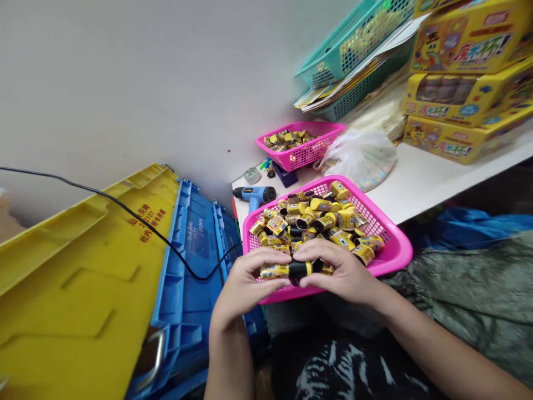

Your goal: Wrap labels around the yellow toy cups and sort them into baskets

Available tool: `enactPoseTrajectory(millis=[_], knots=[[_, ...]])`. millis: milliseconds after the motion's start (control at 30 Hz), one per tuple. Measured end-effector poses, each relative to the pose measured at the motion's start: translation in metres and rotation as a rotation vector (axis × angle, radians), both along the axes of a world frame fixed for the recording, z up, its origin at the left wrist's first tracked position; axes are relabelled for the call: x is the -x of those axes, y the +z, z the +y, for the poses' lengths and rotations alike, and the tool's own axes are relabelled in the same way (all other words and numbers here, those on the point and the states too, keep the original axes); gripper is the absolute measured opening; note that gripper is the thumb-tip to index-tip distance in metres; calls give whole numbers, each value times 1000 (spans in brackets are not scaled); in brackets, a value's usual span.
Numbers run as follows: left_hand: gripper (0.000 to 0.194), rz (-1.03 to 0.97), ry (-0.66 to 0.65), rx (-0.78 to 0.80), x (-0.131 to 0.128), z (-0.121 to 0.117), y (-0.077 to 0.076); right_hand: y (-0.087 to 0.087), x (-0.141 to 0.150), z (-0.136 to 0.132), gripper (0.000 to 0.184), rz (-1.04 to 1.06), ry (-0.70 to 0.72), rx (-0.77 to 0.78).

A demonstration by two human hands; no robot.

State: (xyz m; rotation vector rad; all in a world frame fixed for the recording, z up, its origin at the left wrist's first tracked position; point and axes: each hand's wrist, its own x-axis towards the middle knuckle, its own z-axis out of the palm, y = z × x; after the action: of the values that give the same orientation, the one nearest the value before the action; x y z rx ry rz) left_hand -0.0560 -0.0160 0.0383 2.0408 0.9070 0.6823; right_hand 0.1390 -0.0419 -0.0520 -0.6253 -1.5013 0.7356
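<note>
My left hand (pixel 244 280) and my right hand (pixel 343 269) meet above the near edge of a pink basket (pixel 397 250). Between them lies a small yellow-and-black cylinder (pixel 297 270), held sideways. Thumb and fingers of my left hand pinch its yellow printed end. At the black part and yellow rim, my right thumb and fingers close on it. Whether this is one piece or two set end to end, I cannot tell. Several similar short yellow cylinders (pixel 320 204), some with dark open ends, fill the basket behind my hands.
A blue heat gun (pixel 255 194) and a tape roll (pixel 252 175) are left of the basket. Behind stand another pink basket (pixel 308 155), a plastic bag (pixel 362 158), green baskets (pixel 325 61) and yellow boxes (pixel 449 100). A black cable (pixel 166 241) crosses yellow (pixel 83 278) and blue crates (pixel 195 272).
</note>
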Motion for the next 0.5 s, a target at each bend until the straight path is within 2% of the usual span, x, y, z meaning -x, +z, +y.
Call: enactPoseTrajectory(millis=[67, 167, 233, 333, 500], knots=[[31, -11, 59, 36, -3, -4, -8, -3, 1, 0, 29, -8, 8, -6], [32, -44, 171, 73, -7, -8, -21, -6, 1, -1, 39, 12, 76, 139], [32, -111, 208, 74, -9, -9, -29, -6, 0, -3, 49, 93, 210, 277], [31, -237, 205, 84, -10, -10, -37, -3, 2, -5, 47, 199, 405, 449], [35, -307, 151, 143, -17, -17, -40, -3, 13, -6, 54, 453, 724, 668]])
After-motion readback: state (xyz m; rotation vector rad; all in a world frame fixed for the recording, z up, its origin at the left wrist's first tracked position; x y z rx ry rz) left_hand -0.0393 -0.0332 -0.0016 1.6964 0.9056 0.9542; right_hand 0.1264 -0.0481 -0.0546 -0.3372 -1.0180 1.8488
